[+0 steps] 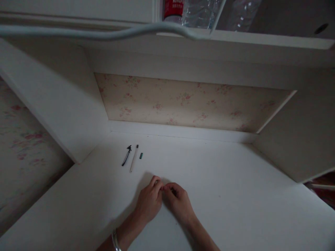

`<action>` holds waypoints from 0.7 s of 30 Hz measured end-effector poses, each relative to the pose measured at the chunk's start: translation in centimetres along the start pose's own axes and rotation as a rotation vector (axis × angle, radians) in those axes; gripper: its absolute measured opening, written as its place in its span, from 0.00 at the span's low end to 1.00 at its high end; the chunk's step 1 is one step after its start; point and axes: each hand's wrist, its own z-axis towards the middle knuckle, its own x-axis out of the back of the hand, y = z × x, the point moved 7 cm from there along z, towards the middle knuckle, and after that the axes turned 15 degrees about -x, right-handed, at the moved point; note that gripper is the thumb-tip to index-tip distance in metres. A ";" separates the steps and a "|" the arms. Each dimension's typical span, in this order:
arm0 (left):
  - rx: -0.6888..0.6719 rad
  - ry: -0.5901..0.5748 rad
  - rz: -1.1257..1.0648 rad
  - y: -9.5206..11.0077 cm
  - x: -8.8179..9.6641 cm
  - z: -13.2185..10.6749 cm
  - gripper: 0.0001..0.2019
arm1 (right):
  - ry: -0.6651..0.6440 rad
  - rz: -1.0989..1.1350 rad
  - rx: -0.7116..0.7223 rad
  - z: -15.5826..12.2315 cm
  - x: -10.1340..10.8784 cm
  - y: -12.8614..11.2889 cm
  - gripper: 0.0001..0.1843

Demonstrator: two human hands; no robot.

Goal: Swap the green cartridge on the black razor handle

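My left hand (150, 198) and my right hand (180, 201) meet at their fingertips over the white desk (225, 195). Both are closed in a pinch. Whatever lies between the fingers is too small and too hidden to name. Beyond my left hand, three things lie in a row on the desk: a razor (126, 157) with a dark head and a clear-and-black handle, a white toothbrush (134, 159) with dark bristles, and a small green block (141, 156). Neither hand touches these.
A white side panel (62, 101) bounds the desk at left, another panel (290, 139) at right. Overhead, a shelf (248, 39) holds clear plastic bottles (200, 14), one with a red label (174, 7). A pale cable (112, 34) runs across beneath it.
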 end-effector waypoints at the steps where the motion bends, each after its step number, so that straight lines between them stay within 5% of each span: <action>1: -0.001 -0.004 0.001 0.0 0.0 0.0 0.11 | 0.000 -0.005 -0.004 0.0 0.0 0.0 0.14; 21: -0.017 -0.020 0.028 0.1 -0.1 0.0 0.10 | -0.008 -0.021 0.014 -0.3 0.0 -0.4 0.14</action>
